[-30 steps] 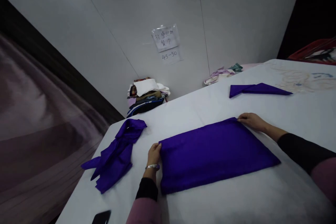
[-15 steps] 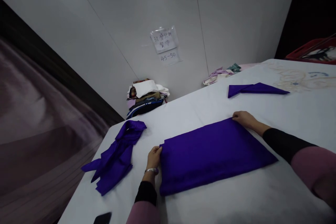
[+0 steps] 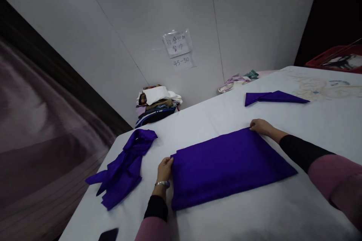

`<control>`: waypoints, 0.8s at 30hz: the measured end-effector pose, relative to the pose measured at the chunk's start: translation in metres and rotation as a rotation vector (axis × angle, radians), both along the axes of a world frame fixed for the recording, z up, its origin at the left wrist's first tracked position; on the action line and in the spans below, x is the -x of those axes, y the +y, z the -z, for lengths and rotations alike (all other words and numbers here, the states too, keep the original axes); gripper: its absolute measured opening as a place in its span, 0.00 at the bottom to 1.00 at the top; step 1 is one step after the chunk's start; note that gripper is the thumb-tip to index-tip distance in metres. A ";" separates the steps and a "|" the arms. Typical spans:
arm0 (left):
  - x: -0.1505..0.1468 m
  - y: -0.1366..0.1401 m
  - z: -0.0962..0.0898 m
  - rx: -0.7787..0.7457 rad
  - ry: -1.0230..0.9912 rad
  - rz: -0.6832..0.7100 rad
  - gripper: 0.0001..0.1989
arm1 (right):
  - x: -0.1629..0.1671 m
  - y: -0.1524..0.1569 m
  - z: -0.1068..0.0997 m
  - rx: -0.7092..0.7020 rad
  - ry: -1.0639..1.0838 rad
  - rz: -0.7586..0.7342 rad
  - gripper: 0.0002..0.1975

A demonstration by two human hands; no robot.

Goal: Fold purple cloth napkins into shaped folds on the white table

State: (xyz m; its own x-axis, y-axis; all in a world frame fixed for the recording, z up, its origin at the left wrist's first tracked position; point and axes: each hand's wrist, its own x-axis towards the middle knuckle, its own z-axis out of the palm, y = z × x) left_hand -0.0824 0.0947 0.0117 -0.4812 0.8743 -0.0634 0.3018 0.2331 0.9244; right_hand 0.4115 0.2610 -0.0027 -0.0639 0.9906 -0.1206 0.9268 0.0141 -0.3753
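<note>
1. Left hand [image 3: 164, 169]: forearm pointing toward the bench's [image 3: 203, 120] far edge, grip pinching the purple cloth's [image 3: 226, 167] far-left corner.
2. Right hand [image 3: 262, 126]: arm slanting in leftward, grip pinching its far-right corner.
3. Cloth lies spread, inward of the bench's far edge.

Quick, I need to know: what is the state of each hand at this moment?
Left hand: closed, pinching the middle purple cloth by its far left corner.
Right hand: closed, pinching the same cloth by its far right corner.
</note>
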 end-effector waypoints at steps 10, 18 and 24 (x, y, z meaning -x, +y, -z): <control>0.002 -0.002 -0.001 0.003 0.004 -0.001 0.22 | -0.003 0.003 0.000 0.039 0.037 -0.036 0.09; -0.002 0.000 -0.005 0.004 0.002 0.003 0.20 | 0.003 0.011 -0.005 0.052 0.091 -0.028 0.03; -0.010 0.003 -0.010 0.011 0.030 0.006 0.14 | -0.004 -0.017 -0.008 -0.119 0.268 0.001 0.07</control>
State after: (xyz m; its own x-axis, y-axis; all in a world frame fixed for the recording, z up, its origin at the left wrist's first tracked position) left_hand -0.0722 0.0972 0.0222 -0.4778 0.8765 -0.0588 0.3304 0.2413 0.9125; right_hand 0.4154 0.2442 0.0056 -0.0769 0.9969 0.0174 0.7949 0.0719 -0.6024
